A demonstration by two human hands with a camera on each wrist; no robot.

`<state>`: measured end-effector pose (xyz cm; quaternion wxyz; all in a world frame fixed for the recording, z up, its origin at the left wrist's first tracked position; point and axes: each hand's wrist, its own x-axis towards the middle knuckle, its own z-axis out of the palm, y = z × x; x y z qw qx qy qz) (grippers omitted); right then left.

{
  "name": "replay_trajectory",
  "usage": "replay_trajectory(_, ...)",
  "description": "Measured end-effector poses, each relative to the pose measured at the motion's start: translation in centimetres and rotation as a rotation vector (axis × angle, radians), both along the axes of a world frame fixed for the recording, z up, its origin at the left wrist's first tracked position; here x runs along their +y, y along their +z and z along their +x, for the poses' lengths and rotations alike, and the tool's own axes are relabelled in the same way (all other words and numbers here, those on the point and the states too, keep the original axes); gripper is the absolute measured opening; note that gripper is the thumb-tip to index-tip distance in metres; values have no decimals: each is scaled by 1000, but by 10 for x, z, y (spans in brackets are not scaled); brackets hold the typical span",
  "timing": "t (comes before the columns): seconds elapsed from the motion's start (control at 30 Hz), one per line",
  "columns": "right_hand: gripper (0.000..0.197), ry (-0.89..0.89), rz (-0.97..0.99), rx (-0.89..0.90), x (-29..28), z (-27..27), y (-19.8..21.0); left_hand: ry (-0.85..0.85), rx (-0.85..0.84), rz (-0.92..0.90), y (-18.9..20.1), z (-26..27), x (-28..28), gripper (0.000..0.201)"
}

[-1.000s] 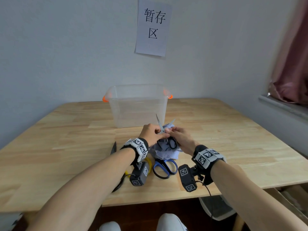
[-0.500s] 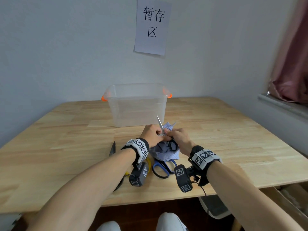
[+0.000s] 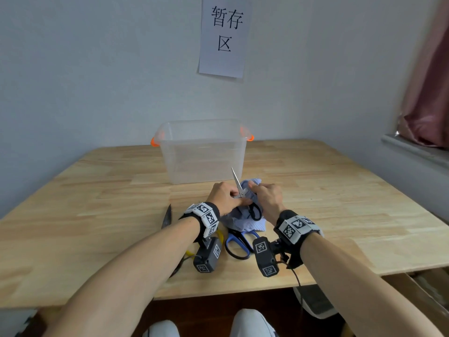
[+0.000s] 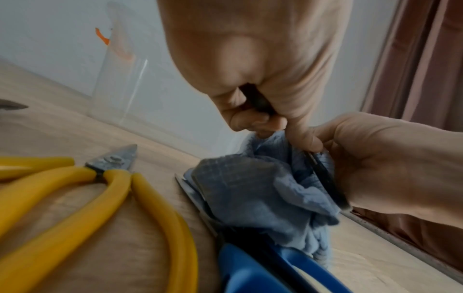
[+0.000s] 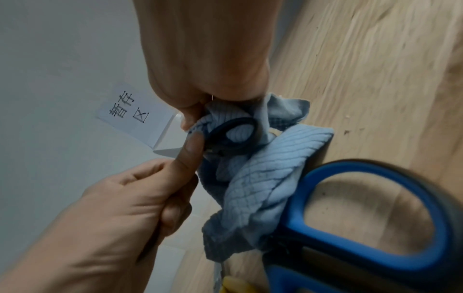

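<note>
Wiping a pair of small scissors [image 3: 239, 189] with a blue cloth [image 5: 265, 178] looks like the step in hand, done low over the near part of the wooden surface [image 3: 340, 203]. A clear bin [image 3: 202, 154] stands behind the work, apart from both hands. Blue-handled scissors [image 3: 237, 246] lie on the surface under the hanging tail of the cloth, with yellow-handled shears [image 4: 75, 198] just to their left. The left hand [image 3: 224, 198] has its fingers curled round the small scissors at the handle end, thumb pressed on the black handle loop [image 5: 235, 151]. The right hand [image 3: 268, 199] has its fingers bunched tight on the cloth, seemingly wrapped over one blade, though that blade is hidden. The other one, the bare blade [image 3: 234, 177], stands open, tip up and pointing toward the bin. To do this well, let the left hand stay the anchor and hold the scissors rigid. Stroke the cloth from pivot out to tip, never back toward the palm. Keep a thick fold between fingertips and the cutting edge, pinching from the spine side. Mind the exposed blade beside the right knuckles, and narrow the opening if the wipe allows. Gather the loose tail so it does not snag or drag the blue-handled scissors beneath.
</note>
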<state>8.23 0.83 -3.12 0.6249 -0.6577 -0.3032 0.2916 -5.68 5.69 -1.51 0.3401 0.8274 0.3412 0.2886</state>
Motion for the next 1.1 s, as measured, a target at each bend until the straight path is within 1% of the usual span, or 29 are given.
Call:
replay_trajectory(0.07, 53, 7, -2, 10, -1, -1, -1, 5, 9, -29, -3, 1, 3, 57)
replay_trajectory(0.13, 52, 63, -1, 35, -3, -2, -2, 15, 19, -34, -3, 2, 4, 60)
replay_trajectory(0.23, 40, 175, -60, 22, -6, -7, -1, 55, 21, -27, -2, 1, 8, 63)
replay_trajectory(0.37, 33, 224, -56, 47, -10, -6, 2, 41, 52, 2, -2, 1, 8, 64)
replay_trajectory(0.43, 36, 192, -26, 22, -8, -6, 1, 53, 34, -20, -2, 3, 7, 64)
replay_trajectory(0.53, 44, 110, -12, -67, -8, -8, 0, 63, 31, -39, -3, 7, 5, 64)
replay_trajectory(0.7, 37, 90, 10, -153, -7, -11, -1, 59, 54, -53, -3, 6, 7, 63)
replay_trajectory(0.83, 52, 70, 7, -226, -5, -9, -1, 72, 71, -50, 0, 4, 5, 64)
replay_trajectory(0.9, 55, 55, 22, -229, -4, -7, -1, 74, 78, -60, 0, 4, 4, 64)
replay_trajectory(1.1, 56, 20, 70, -196, -4, -3, -3, 58, 65, -84, -2, 5, 4, 62)
